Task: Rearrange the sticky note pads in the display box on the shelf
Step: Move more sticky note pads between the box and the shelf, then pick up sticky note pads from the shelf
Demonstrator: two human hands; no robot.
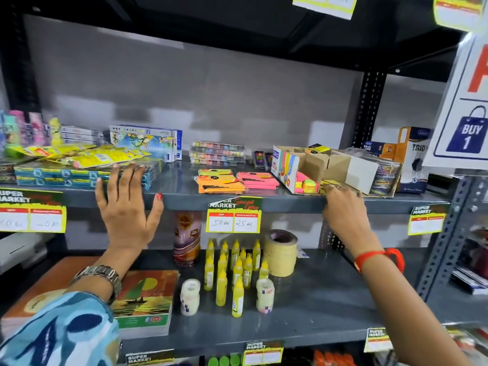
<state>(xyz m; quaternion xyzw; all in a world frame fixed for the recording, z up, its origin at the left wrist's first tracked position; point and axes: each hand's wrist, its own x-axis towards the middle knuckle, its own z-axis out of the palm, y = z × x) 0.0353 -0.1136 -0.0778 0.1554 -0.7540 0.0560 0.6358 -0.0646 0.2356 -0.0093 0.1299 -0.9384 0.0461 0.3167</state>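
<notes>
Cardboard display box (317, 165), brown inside with a printed white front, lies tipped on the grey metal shelf (179, 192), its open side facing the camera and its long axis running left to right. Inside at its left end sit neon pink, yellow and green sticky note pads (307, 184), stacked flat; the rest of the interior is hard to make out behind cardboard dividers. A small yellow pad with a dark label (318, 148) rests on top of the box. Just left of the box, loose on the shelf, lie an orange wrapped sticky note pile (220, 184) and a pink wrapped sticky note pile (257, 180), both flat, long sides left to right. Right of the box, touching it, a clear plastic tub of coloured rubber bands (384, 174).

Right hand (343, 210) is at the box's front lower edge, fingertips curled over a yellow pad there; whether it actually grips it, cannot tell, since the fingers hide the contact. Left hand (126, 207) is released, palm flat, fingers spread, near the shelf edge in front of the blue flat packets (79, 175), holding nothing. Shelf price tag (233, 216) reads 50 and 25.
</notes>
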